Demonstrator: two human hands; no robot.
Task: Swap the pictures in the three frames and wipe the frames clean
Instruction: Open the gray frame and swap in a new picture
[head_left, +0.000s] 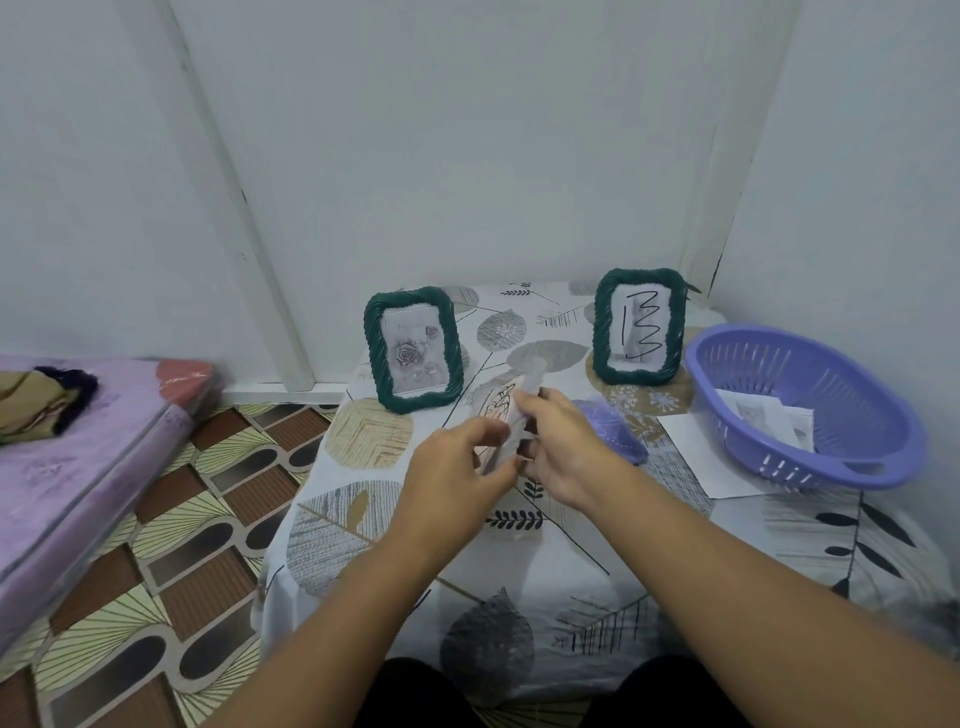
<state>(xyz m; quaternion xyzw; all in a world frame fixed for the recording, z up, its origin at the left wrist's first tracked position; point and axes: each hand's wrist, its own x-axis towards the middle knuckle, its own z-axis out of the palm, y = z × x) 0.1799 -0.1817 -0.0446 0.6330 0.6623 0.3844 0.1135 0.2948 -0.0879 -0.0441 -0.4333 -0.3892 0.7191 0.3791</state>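
Both hands, left hand (457, 467) and right hand (566, 447), pinch a blurred paper picture (501, 410) at centre; rope-textured green frames (413, 349) stand at twelve o'clock on the leaf-print tablecloth (519, 571).

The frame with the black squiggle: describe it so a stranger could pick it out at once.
Start at the leaf-patterned tablecloth and look to its far right corner, just left of the purple plastic slotted basket. There stands the dark green rope-edged picture frame. Unlike the matching green frame holding a grey rose print, it shows bold black scribbles on white.
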